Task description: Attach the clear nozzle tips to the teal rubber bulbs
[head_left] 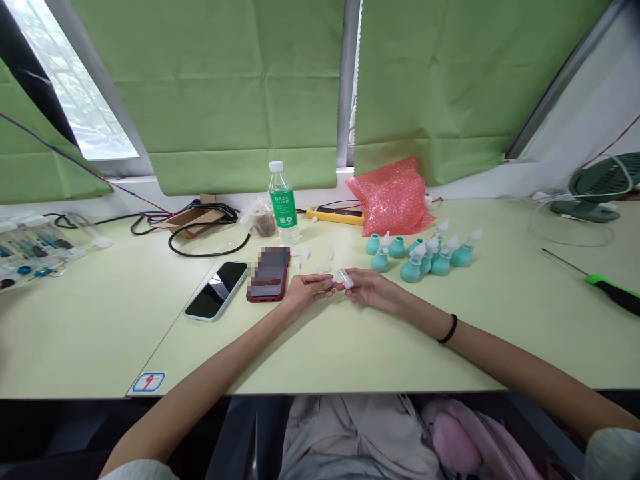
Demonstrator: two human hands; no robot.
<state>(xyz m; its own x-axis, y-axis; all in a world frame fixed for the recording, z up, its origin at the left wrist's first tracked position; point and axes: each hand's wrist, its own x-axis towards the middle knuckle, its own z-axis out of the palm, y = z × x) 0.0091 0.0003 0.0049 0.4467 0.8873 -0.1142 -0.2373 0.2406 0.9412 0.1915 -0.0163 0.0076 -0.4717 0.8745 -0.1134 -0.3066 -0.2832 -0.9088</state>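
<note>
My right hand [369,288] holds a small clear plastic tube-like piece [346,279] between thumb and fingers, over the middle of the table. Close beside it, my left hand [311,292] is closed in a pinch on a small whitish piece, too small to name. The fingertips of both hands nearly meet. Behind them lie several small white pointed tips [306,254]. To the right of my right hand stand several teal rubber bulbs [411,269], many with a white pointed tip on top; a few teal bulbs [397,247] show an open neck.
Left of my hands lie a red-cased phone [270,275] and a pale-cased phone [216,291]. A water bottle [284,205], yellow power strip [334,215] and pink bubble-wrap bag [393,198] stand behind. A screwdriver [607,288] and green fan [597,187] are at right.
</note>
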